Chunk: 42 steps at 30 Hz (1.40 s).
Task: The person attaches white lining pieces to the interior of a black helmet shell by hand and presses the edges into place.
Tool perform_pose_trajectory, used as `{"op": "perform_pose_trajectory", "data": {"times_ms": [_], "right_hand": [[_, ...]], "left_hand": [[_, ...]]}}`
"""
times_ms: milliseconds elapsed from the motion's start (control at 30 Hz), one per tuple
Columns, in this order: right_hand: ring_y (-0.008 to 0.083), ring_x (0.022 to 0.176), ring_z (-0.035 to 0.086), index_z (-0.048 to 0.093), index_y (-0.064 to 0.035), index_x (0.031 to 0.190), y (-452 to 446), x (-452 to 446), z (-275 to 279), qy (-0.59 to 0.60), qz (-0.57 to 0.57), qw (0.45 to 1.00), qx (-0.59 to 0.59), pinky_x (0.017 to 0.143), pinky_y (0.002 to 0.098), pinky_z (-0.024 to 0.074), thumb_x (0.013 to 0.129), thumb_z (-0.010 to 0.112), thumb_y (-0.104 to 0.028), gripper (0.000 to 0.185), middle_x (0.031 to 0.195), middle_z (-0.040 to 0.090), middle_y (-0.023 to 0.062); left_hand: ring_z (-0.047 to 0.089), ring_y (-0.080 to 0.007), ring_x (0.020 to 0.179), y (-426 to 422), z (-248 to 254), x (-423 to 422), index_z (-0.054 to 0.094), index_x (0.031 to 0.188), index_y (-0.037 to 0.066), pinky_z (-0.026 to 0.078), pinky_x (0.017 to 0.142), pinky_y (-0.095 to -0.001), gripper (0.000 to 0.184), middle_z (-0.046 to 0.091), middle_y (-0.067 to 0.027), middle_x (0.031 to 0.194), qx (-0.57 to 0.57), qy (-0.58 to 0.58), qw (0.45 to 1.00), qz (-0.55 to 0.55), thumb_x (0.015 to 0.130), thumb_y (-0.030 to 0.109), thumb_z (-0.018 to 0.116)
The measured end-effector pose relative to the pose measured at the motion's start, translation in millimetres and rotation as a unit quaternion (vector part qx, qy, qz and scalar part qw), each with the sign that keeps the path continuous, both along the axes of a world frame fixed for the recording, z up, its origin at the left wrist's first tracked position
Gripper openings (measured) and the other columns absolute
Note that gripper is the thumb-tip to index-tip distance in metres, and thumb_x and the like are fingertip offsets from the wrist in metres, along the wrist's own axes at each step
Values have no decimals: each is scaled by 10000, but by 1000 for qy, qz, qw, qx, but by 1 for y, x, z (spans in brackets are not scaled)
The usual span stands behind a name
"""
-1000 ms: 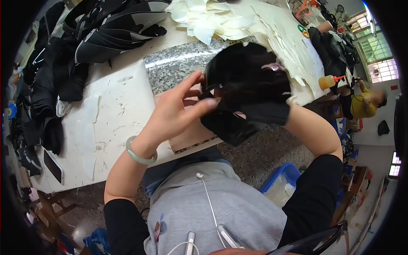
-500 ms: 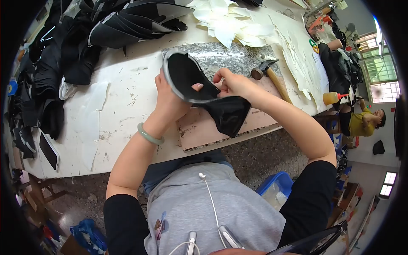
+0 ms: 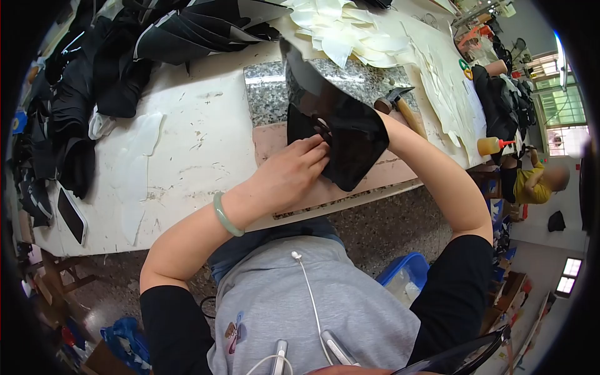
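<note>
A glossy black leather piece (image 3: 353, 134), shaped like a shoe or boot upper, is held up and folded over above the work slab. My left hand (image 3: 290, 169), with a pale green bangle (image 3: 226, 214) on the wrist, has its fingers bent and pressed together on the near left edge of the piece. My right hand is behind the leather; only the wrist and forearm (image 3: 431, 156) show, so its fingers are hidden. Under the piece lie a speckled stone slab (image 3: 265, 94) and a pinkish board (image 3: 270, 140).
A hammer (image 3: 409, 115) lies right of the slab. Cream cut pieces (image 3: 344, 28) are piled at the back. Black pieces (image 3: 112, 81) are heaped at left, near a phone (image 3: 72, 215). A glue bottle (image 3: 489, 145) sits at the right edge. Another person (image 3: 532, 184) is far right.
The black piece has been turned over, its open lined side no longer facing me. My left hand has come round to its near side; my right hand has gone behind it.
</note>
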State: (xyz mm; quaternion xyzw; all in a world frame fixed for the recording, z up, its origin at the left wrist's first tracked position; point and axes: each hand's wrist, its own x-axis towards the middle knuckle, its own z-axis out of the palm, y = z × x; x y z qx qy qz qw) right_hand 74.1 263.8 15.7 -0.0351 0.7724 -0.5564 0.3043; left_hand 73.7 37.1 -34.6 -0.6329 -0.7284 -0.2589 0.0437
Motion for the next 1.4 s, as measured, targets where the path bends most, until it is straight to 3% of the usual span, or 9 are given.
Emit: {"op": "perform_pose_trajectory", "data": {"times_ms": [133, 300, 400, 500, 667, 933, 1067, 1300, 1400], "right_hand": [[175, 1009, 627, 582, -27, 1226, 6, 6, -5, -6, -32, 999, 17, 911, 303, 493, 926, 567, -173, 334, 1139, 648, 104], [165, 1087, 580, 586, 25, 1201, 24, 42, 31, 164, 53, 966, 191, 959, 312, 452, 935, 606, -230, 369, 1132, 638, 94], [175, 1042, 591, 620, 6, 1158, 57, 82, 6, 61, -103, 989, -82, 941, 329, 444, 917, 627, -305, 393, 1101, 666, 88], [175, 1080, 573, 589, 36, 1179, 52, 114, -14, 113, -83, 961, -240, 977, 341, 423, 913, 651, -304, 437, 1092, 654, 79], [153, 922, 642, 630, 1, 1084, 28, 126, -21, 176, -178, 963, -95, 795, 290, 513, 746, 711, 76, 356, 1017, 670, 83], [218, 962, 622, 713, 2, 862, 39, 122, -30, 251, -153, 936, -196, 858, 364, 471, 596, 794, 74, 288, 1034, 684, 111], [245, 1029, 589, 722, 3, 896, 48, 124, -42, 210, -156, 943, -208, 899, 383, 449, 573, 813, 67, 341, 1034, 681, 115], [173, 895, 653, 680, 45, 903, 25, 129, -27, 88, -295, 923, -232, 788, 297, 542, 695, 745, 103, 225, 959, 687, 92], [135, 841, 650, 680, 15, 904, -11, 133, -19, 208, -342, 905, -147, 777, 303, 525, 755, 752, 12, 165, 918, 699, 64]], "left_hand": [[430, -334, 1267, 4, 3, 9, 591, 1118, -89, 381, 1055, -412, 380, 531, -199, 1276, -13, -32, 999, -8, 846, 175, 570], [405, -343, 1294, -2, 17, 11, 575, 1144, -99, 361, 1069, -436, 458, 502, -224, 1310, -58, -57, 996, -20, 866, 264, 602], [374, -349, 1321, -4, 21, 13, 529, 1207, -107, 345, 1079, -445, 543, 464, -232, 1353, -101, -72, 992, -27, 860, 301, 618], [346, -350, 1344, -3, 21, 13, 472, 1280, -99, 331, 1090, -445, 628, 422, -228, 1396, -103, -56, 993, -24, 854, 335, 628], [324, -334, 1367, -2, 28, 11, 432, 1362, -24, 318, 1104, -429, 673, 398, -168, 1437, -137, -33, 990, -18, 872, 405, 600], [371, -332, 1324, -1, 31, 0, 485, 1386, 174, 345, 1078, -417, 661, 448, -58, 1418, -159, -30, 987, -12, 839, 528, 594], [388, -351, 1274, 8, 39, 7, 578, 1290, 251, 355, 1059, -460, 531, 482, -58, 1373, -163, -35, 986, 2, 812, 470, 658], [450, -341, 1202, 12, 38, 14, 652, 1096, 118, 381, 957, -500, 463, 545, -100, 1231, -80, -61, 995, 11, 751, 413, 742], [536, -305, 1023, 21, 28, 24, 634, 890, 16, 414, 885, -442, 374, 606, -99, 982, 49, -180, 982, 24, 684, 264, 823]]}}
